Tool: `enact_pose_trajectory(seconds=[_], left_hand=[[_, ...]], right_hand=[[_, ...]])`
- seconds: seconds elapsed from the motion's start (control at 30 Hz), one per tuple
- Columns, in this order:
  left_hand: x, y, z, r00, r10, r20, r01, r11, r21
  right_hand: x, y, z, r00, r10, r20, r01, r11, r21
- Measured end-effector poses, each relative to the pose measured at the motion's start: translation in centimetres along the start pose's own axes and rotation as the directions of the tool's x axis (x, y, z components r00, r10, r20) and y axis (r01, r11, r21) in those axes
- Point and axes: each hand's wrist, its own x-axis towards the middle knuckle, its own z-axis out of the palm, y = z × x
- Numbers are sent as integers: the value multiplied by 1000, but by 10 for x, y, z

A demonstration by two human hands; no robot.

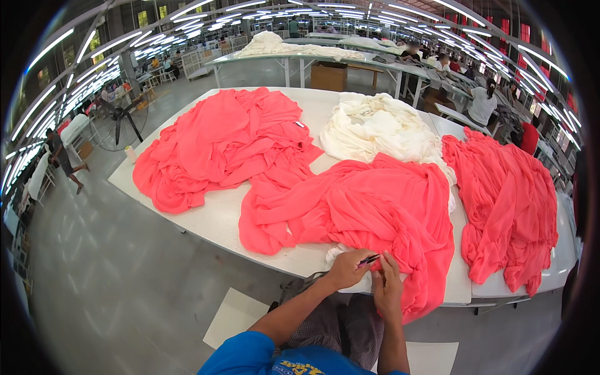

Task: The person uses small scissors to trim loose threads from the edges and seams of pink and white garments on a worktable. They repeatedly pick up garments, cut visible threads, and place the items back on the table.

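My left hand (pixel 347 269) is closed on small dark thread snips (pixel 367 260), their blades pointing right toward my right hand. My right hand (pixel 387 281) pinches the coral fabric (pixel 417 231) beside the snips, at the near edge of the white table (pixel 200 225). This coral pile spreads from under my hands across the middle of the table. A little white cloth (pixel 337 251) shows beneath it, just left of my hands.
More coral piles lie left (pixel 212 137) and right (pixel 500 212), a cream pile (pixel 369 125) behind. A cone (pixel 130 154) stands at the left corner. Beyond are a fan (pixel 119 122), a walking person (pixel 62 156), seated people (pixel 481 103) and further tables (pixel 350 62).
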Motion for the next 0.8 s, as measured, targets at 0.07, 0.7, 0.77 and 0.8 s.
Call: enact_pose_trajectory(seconds=[0.07,0.7,0.77,0.8], left_hand=[[-1,-2,-1,1000,-1,-1,1,1000,2],[-2,4,-4,1000,-12,-25,13,999,46],[-2,4,-3,999,3,-46,-1,998,58],[-2,4,-1,999,10,-49,-7,998,57]], right_hand=[[3,5,-2,993,18,119,-18,1000,-2],[17,25,-15,994,5,106,5,995,-100],[17,14,-19,977,168,129,-162,985,-55],[15,11,-22,957,254,138,-251,967,-38]])
